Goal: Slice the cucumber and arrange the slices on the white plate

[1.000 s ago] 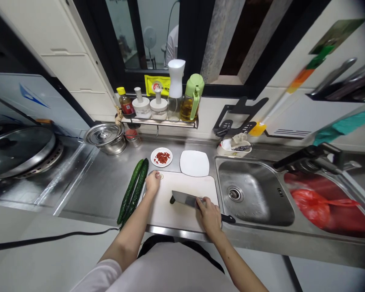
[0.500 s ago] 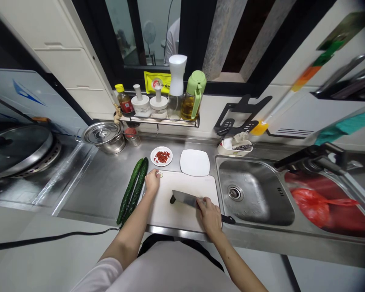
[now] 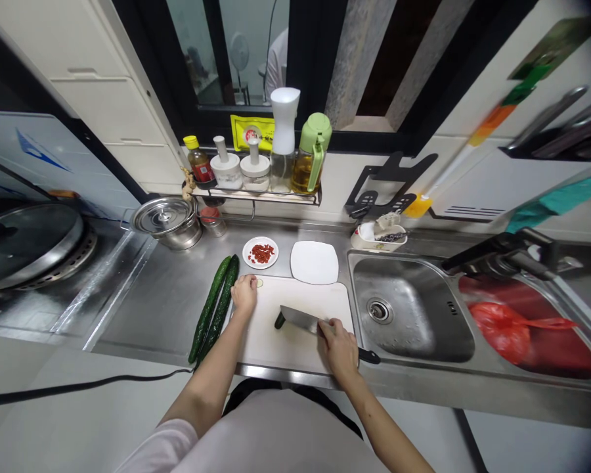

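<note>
My right hand (image 3: 341, 348) grips a kitchen knife (image 3: 303, 319) above the white cutting board (image 3: 295, 351), fingers near the blade's heel and the black handle sticking out to the right. A short dark green cucumber piece (image 3: 280, 320) is at the blade's far end. At the board's upper left corner my left hand (image 3: 245, 293) is closed, fingers curled together; what they pinch, if anything, is hidden. A small pale cucumber slice (image 3: 260, 283) lies right beside its fingertips. Two whole cucumbers (image 3: 211, 309) lie side by side left of the board.
Behind the board are a small plate of chopped red pieces (image 3: 261, 253) and a white square plate (image 3: 314, 262). A sink (image 3: 414, 315) adjoins on the right, with a red bag (image 3: 500, 332) beyond. A lidded pot (image 3: 167, 223) stands back left; a bottle rack (image 3: 261, 195) hangs above.
The view has shifted slightly. The small green piece at the knife's end now shows more of its green skin. Both hands stay in nearly the same places.
</note>
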Available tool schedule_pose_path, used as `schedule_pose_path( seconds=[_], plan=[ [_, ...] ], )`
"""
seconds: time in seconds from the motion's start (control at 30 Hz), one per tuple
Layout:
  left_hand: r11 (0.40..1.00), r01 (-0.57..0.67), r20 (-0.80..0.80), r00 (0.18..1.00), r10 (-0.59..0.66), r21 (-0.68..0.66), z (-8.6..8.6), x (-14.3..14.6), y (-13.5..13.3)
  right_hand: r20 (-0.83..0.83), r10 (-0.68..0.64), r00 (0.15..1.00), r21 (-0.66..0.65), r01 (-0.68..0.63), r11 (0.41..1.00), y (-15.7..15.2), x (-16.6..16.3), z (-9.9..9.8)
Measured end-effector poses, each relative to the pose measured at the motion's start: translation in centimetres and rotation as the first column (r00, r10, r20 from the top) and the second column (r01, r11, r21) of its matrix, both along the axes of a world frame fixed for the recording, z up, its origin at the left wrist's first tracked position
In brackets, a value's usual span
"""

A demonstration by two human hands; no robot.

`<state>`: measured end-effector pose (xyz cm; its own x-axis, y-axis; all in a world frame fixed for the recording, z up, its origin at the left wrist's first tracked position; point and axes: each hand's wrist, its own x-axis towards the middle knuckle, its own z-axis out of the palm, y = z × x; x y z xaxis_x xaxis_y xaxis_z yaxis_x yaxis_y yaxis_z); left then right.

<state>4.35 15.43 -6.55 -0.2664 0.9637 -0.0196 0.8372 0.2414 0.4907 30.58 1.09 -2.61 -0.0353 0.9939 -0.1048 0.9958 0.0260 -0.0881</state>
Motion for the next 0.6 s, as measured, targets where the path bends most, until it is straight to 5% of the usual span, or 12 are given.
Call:
schedule_pose_path(
  seconds=[0.13,0.23,0.37,0.6],
  plan=[
    [0.986,-0.056,0.169,0.985,0.029,0.156,-0.1,0.7,-2.0,-0.078,-0.064,0.995,0.001,0.064,0.998,0.0,0.0,-0.3],
    [0.965,0.033,0.278,0.955,-0.107,0.259,-0.6,2.0,-5.2,-0.233,-0.144,0.962,-0.032,0.141,0.99,0.4,-0.1,-0.6],
    [0.903,0.26,0.25,0.901,-0.354,0.342,-1.3,3.8,-9.5,-0.416,-0.18,0.891,-0.124,0.14,0.982,1.6,-0.4,-0.6],
    [0.829,0.371,0.17,0.864,-0.473,0.419,-2.2,4.6,-11.2,-0.34,-0.099,0.935,-0.294,-0.006,0.956,2.5,-1.7,1.3]
  ],
)
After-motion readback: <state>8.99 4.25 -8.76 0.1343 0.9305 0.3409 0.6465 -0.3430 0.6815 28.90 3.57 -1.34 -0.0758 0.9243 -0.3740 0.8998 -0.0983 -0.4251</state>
